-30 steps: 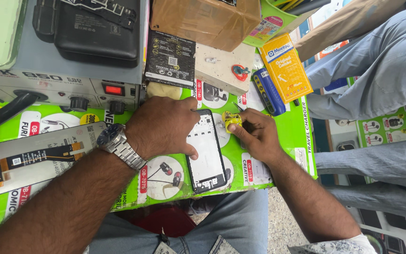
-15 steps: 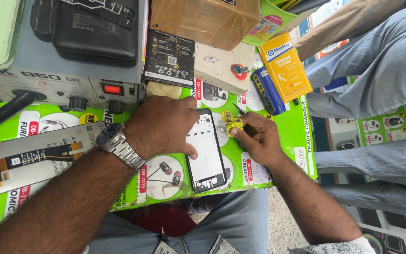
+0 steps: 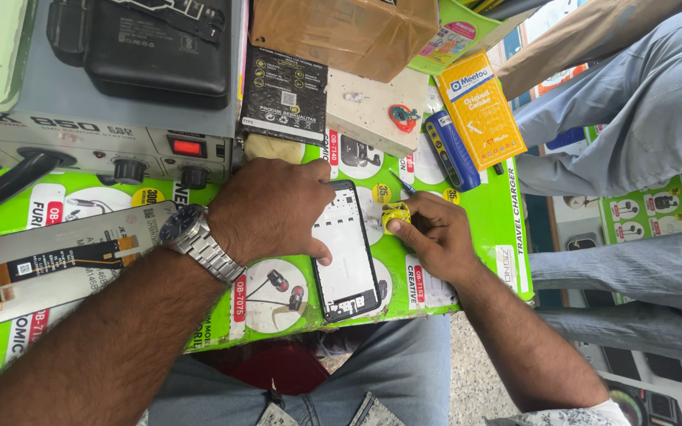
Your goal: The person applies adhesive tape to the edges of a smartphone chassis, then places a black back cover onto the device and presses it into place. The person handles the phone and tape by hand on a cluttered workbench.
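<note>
We press our left hand (image 3: pixel 274 209) flat over the upper left part of the phone frame (image 3: pixel 346 251), fingers spread and the thumb lying along its left edge, so the opened shell is pinned to the green printed mat (image 3: pixel 467 197) and cannot slide. The frame lies lengthwise in front of us near the bench's front edge, its bare inside facing up. Our right hand (image 3: pixel 436 237) sits just beside the frame's right edge with the fingers curled tightly around a small yellow tool (image 3: pixel 395 214); a thin metal tip (image 3: pixel 401 183) pokes out above the knuckles, though we cannot tell whether it belongs to that tool. Holding it low and close likely gives us fine control at the frame's rim. A detached screen (image 3: pixel 49 264) with its ribbon cable rests face down well to the left, out of the way of both hands. Behind the work stand a grey power unit (image 3: pixel 96 142), a white tray (image 3: pixel 372 110) holding a red part, a blue case (image 3: pixel 451 150) and an orange box (image 3: pixel 479 106).
</note>
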